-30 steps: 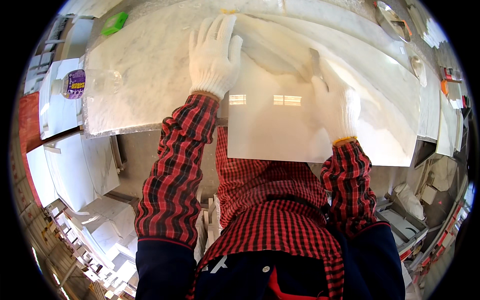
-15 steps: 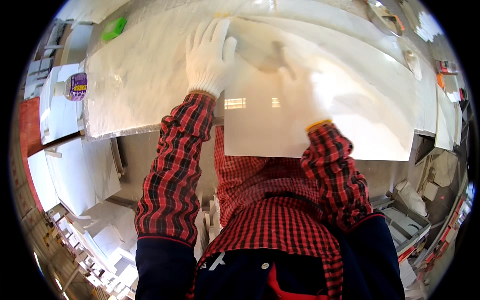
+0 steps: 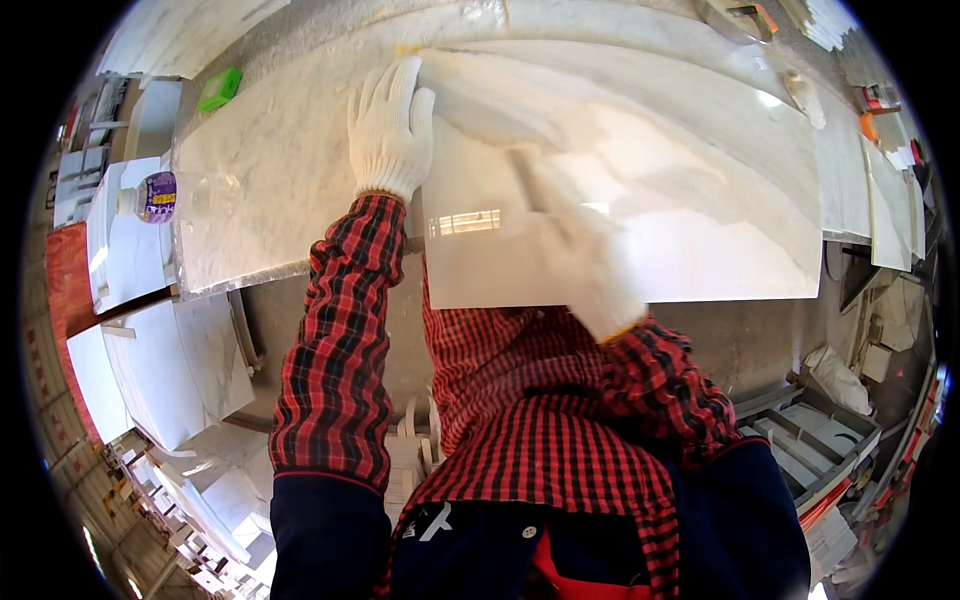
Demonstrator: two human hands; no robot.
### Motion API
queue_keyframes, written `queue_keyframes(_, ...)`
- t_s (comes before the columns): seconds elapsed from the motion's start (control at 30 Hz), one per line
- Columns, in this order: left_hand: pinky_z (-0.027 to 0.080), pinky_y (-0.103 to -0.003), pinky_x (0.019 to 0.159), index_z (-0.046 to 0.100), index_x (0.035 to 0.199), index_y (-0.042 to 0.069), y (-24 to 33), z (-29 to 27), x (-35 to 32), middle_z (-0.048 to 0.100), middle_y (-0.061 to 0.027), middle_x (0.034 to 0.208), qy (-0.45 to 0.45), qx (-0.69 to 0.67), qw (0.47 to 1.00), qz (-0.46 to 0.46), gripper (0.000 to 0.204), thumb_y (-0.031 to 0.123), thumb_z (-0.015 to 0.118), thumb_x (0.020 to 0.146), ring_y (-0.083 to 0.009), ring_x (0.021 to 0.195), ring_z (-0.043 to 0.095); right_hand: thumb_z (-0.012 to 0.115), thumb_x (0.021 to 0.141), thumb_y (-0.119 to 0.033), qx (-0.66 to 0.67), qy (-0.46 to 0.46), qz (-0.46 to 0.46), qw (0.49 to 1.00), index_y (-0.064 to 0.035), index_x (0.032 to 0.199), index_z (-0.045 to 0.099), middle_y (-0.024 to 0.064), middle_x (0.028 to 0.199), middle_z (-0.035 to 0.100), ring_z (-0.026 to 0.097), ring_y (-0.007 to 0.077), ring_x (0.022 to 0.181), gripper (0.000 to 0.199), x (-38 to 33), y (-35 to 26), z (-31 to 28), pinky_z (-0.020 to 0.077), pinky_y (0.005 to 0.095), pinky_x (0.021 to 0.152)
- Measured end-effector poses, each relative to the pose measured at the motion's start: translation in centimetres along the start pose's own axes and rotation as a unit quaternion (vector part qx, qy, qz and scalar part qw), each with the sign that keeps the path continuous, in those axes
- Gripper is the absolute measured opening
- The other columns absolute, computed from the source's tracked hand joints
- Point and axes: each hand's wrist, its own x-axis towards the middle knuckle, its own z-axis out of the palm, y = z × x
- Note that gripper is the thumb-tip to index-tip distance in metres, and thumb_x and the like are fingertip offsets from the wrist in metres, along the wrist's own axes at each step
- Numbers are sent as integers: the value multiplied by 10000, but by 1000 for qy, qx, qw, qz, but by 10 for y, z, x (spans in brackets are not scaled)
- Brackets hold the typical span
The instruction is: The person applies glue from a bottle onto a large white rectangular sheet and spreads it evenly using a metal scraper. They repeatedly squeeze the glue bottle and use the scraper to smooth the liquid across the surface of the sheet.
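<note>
Your left hand, in a white glove, lies flat with the fingers spread and straight at the far left corner of a glossy white slab, its palm across the slab's left edge where it meets the rough grey-white stone table underneath. Your right hand, also gloved, is blurred by motion over the near middle of the slab; it seems to press down on the surface, but you cannot tell how its fingers are set or whether they grip anything. The slab rests on the table, reaching from the middle out to the right, its near edge hanging over the table's near side above your red checked shirt. At the table's far left corner sits a small green block. Just off the table's left edge a clear plastic bottle with a purple label lies on its side on a white board.
</note>
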Motion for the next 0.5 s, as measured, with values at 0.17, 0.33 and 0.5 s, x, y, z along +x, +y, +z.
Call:
queue_keyframes(0.17, 368, -457, 1133, 612, 1333, 81, -2, -1, 2, 647, -97, 1335, -9, 8, 1000, 3, 391, 265, 545, 995, -309, 1247, 555, 663, 889, -53, -69, 2, 98, 993, -71, 1357, 658, 216, 1113, 732, 742, 353, 967, 468, -22, 17, -53, 590, 389, 823)
queue_keyframes(0.33, 369, -459, 1132, 619, 1317, 80, -4, 1, 2, 654, -96, 1317, 5, 9, 1000, 15, 380, 260, 555, 988, -308, 1240, 559, 679, 877, -29, -21, 4, 71, 997, -57, 1356, 646, 229, 1083, 730, 741, 360, 956, 481, -56, 12, -53, 590, 387, 807)
queue_keyframes(0.5, 371, -455, 1131, 621, 1323, 90, -4, 0, 2, 656, -85, 1313, 5, 3, 1000, 16, 378, 259, 557, 991, -302, 1239, 562, 691, 879, -38, -14, -4, 68, 998, -73, 1370, 643, 210, 1007, 736, 737, 357, 894, 495, -51, 6, -47, 587, 395, 774)
